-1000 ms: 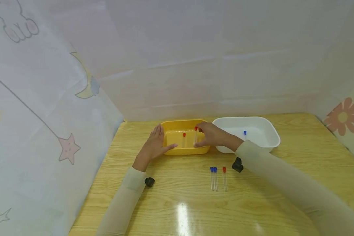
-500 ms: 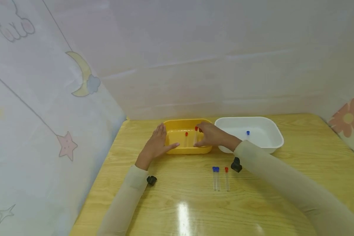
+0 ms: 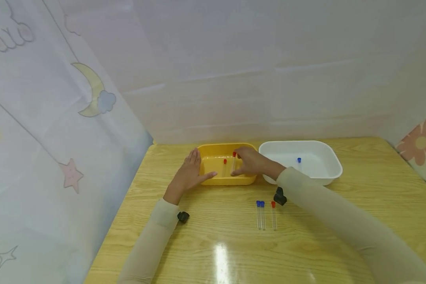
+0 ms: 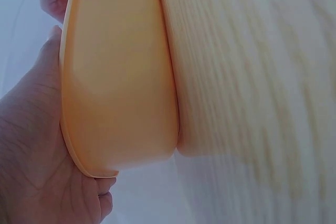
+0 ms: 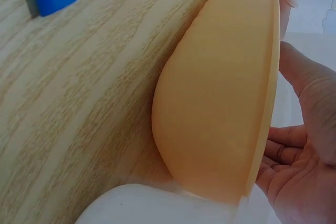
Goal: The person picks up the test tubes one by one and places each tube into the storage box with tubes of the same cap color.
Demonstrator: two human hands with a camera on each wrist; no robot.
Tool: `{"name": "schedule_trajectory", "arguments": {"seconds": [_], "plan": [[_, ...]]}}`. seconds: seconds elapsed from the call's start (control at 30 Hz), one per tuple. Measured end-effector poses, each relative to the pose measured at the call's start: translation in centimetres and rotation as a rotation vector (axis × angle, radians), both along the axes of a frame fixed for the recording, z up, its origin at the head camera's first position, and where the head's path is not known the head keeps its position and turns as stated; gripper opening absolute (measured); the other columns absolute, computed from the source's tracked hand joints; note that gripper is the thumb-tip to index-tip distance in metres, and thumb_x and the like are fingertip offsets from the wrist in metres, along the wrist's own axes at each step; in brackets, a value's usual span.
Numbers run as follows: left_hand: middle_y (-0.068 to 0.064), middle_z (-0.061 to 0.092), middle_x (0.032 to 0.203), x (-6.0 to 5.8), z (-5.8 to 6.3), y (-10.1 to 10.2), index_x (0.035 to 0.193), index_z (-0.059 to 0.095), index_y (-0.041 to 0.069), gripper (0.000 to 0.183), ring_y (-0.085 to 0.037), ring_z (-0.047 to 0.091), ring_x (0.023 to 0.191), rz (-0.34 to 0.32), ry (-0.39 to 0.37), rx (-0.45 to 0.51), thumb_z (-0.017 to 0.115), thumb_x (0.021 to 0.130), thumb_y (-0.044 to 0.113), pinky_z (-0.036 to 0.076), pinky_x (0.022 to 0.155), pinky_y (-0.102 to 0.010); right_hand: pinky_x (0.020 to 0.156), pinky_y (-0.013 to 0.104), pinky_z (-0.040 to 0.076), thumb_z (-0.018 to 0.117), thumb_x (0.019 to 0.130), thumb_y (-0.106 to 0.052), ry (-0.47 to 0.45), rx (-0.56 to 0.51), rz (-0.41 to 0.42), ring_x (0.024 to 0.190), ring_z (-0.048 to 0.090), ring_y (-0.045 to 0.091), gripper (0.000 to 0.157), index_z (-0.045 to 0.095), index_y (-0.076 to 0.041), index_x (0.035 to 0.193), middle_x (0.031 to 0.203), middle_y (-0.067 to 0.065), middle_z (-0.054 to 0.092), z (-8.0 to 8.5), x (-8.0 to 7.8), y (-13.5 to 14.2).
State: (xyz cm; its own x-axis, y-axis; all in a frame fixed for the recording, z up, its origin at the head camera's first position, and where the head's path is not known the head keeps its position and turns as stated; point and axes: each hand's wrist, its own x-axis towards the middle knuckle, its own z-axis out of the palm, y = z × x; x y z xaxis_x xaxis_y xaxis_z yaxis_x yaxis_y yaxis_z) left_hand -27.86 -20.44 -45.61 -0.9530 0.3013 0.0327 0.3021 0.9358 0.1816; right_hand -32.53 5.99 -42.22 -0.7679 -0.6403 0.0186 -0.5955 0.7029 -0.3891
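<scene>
My left hand (image 3: 187, 176) lies against the left end of the yellow tray (image 3: 228, 181), fingers straight along its side and thumb over the front rim. Inside the tray's right part, my right hand (image 3: 251, 161) holds a red-capped test tube (image 3: 233, 163) between thumb and fingers, the cap toward the back. Left of it in the tray lies another red-capped tube (image 3: 225, 161). In the right wrist view, the tray's wall (image 5: 215, 87) hides the tubes, and the right hand (image 5: 310, 166) shows beyond the rim.
A white basin (image 3: 324, 161) stands right of the tray, with a blue-capped tube (image 3: 299, 160) inside. On the wooden table (image 3: 216, 221) in front lie two blue-capped tubes (image 3: 260, 215) side by side and one red-capped tube (image 3: 274, 215). A printed cloth (image 3: 213, 98) hangs behind.
My right hand and its red-capped tube have shifted slightly left within the yellow tray, closer to the other tube. The left hand stays at the tray's end; the head view has turned slightly.
</scene>
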Motion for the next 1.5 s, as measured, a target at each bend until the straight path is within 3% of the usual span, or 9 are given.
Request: {"name": "schedule_trajectory", "arguments": {"seconds": [0.2,0.57,0.8,1.07,1.5], "plan": [[-0.011,-0.010,0.156,0.0,0.1,0.1,0.149,0.003,-0.002,0.115,-0.025,-0.003,0.144,-0.001,0.011,0.004,0.027,0.077,0.085,0.005,0.115,-0.040,0.080,0.039,0.049,0.081,0.070,-0.045,0.018,0.019,-0.003,0.090,0.056,0.026,0.079,0.053,0.005,0.123,0.104,0.015,0.061,-0.9,-0.3,-0.2],[-0.012,-0.010,0.156,-0.1,0.3,0.3,0.149,0.002,-0.002,0.115,-0.024,-0.004,0.144,-0.006,0.000,0.002,0.027,0.078,0.085,0.004,0.115,-0.040,0.081,0.038,0.048,0.080,0.070,-0.046,0.023,0.051,0.000,0.086,0.054,0.024,0.075,0.055,0.004,0.121,0.100,0.014,0.061,-1.5,-0.5,-1.1],[-0.011,-0.013,0.155,-0.1,0.3,0.5,0.149,0.001,-0.002,0.115,-0.024,-0.007,0.144,-0.003,-0.016,-0.009,0.025,0.078,0.085,0.003,0.115,-0.040,0.088,0.039,0.047,0.079,0.072,-0.046,-0.001,0.063,0.004,0.093,0.055,0.025,0.082,0.052,0.007,0.127,0.108,0.015,0.060,-1.8,-0.6,-1.3],[-0.017,-0.002,0.157,0.0,0.2,0.7,0.149,0.004,-0.003,0.114,-0.025,-0.003,0.144,-0.005,0.010,-0.006,0.027,0.078,0.084,0.005,0.115,-0.040,0.092,0.040,0.046,0.079,0.072,-0.046,0.029,0.075,0.021,0.101,0.056,0.028,0.080,0.053,0.008,0.125,0.112,0.016,0.061,-2.4,-0.9,-1.4],[-0.014,-0.008,0.156,-0.2,0.1,0.7,0.150,0.001,-0.001,0.115,-0.025,-0.004,0.144,-0.019,0.008,0.004,0.027,0.077,0.085,0.006,0.115,-0.040,0.085,0.038,0.045,0.079,0.073,-0.044,0.039,0.095,0.045,0.089,0.053,0.024,0.076,0.055,0.008,0.122,0.103,0.013,0.061,-2.7,-1.2,-1.3]]}}
